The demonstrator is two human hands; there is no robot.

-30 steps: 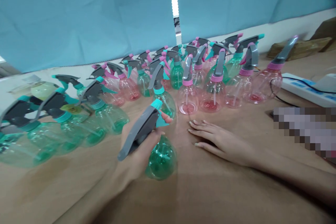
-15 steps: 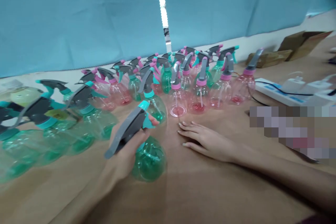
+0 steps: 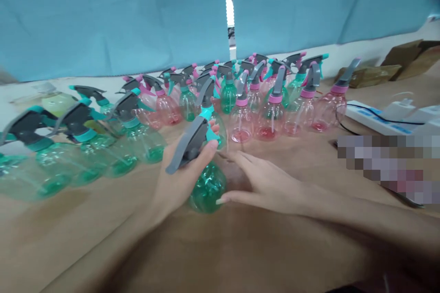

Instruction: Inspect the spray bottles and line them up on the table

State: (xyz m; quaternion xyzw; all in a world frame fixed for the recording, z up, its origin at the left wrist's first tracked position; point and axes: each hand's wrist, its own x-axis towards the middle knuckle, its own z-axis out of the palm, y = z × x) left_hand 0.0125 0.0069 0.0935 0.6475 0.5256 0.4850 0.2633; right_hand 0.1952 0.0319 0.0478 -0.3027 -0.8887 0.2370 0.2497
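Observation:
My left hand point(image 3: 182, 174) is wrapped round the neck and trigger head of a green spray bottle point(image 3: 208, 187), which stands upright on the brown table point(image 3: 240, 247). That bottle's head is grey with a teal nozzle and trigger. At its right side is my right hand point(image 3: 264, 178), fingers spread, the thumb at the bottle's lower body; whether it presses on the bottle cannot be made out. Just behind stand pink spray bottles point(image 3: 241, 121) with grey heads. More green bottles point(image 3: 151, 142) stand to the left.
Several more pink and green bottles fill the back. A white power strip point(image 3: 364, 114) with plugs and a black cable lies at the right, a cardboard box point(image 3: 409, 62) behind it. Blue sheeting point(image 3: 137, 18) covers the wall. A blurred-out flat item lies at the right.
My right hand has moved in from flat on the table to beside the green bottle, with its thumb near the bottle's base. The view has shifted, so the bottles appear further right.

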